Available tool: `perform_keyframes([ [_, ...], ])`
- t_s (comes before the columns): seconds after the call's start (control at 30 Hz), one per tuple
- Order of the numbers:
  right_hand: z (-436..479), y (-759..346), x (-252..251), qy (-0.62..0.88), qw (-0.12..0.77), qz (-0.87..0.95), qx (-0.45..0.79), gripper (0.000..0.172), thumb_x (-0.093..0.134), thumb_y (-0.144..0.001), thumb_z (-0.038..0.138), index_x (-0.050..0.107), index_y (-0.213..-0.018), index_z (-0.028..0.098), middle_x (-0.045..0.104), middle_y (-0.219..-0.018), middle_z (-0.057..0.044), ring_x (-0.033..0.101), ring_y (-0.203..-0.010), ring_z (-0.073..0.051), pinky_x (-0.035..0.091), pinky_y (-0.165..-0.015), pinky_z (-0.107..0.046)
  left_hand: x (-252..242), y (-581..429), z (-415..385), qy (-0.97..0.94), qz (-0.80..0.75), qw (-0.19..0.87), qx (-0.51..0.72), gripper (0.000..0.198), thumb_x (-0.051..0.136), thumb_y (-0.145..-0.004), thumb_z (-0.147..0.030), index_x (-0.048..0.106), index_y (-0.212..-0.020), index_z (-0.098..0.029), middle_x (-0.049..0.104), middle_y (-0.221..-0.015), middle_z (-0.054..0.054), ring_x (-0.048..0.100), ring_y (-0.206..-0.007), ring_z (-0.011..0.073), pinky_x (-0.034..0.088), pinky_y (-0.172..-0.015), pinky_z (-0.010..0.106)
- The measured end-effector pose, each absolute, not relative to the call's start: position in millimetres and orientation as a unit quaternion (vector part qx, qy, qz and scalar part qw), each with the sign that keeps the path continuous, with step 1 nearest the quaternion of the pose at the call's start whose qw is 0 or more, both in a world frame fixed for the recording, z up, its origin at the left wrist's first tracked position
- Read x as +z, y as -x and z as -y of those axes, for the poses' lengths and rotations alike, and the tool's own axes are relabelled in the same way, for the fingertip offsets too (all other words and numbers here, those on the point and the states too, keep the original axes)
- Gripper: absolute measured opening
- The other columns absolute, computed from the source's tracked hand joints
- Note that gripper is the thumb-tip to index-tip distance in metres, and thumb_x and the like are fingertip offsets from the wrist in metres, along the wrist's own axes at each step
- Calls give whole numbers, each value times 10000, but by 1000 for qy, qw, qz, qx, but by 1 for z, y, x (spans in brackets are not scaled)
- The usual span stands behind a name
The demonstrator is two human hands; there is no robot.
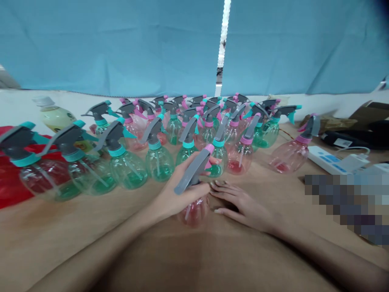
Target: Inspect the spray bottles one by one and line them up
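Observation:
My left hand [185, 188] is wrapped around the neck of a pink spray bottle [193, 213], which stands on the wooden table in front of me. Its grey trigger head with a pink nozzle rises above my fingers and points away. Just right of that bottle, my right hand [240, 202] rests palm down on the tabletop with its fingers stretched out. Beyond my hands is a row of clear green spray bottles with turquoise collars, among them one green bottle [160, 164] and one pink bottle [240, 158]. My left fingers hide the collar of the held bottle.
More spray bottles crowd the back. A lone pink bottle [290, 154] leans at the right, beside a white power strip [328, 160]. A bottle with a white cap [56, 115] and red material [12, 184] are at the left. A blue curtain [121, 48] hangs behind.

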State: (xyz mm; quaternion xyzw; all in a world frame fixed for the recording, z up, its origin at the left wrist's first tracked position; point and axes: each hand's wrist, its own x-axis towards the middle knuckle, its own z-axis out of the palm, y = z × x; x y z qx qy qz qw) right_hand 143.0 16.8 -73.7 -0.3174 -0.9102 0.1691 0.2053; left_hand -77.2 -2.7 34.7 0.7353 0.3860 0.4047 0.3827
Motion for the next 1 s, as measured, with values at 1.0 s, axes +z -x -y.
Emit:
perform_keyframes([
  [1.0,-17,-142,-70,314,198,913,171,530,494,-921,478,462,-1381,217,489,-1424,-80,379,-1358,-242,295,-1131,-481,40,71,4,-727,-388,352,444,165,483,-658,-122,570,-764,-215,598,-747,-31,567,-679,140,475,-650,259],
])
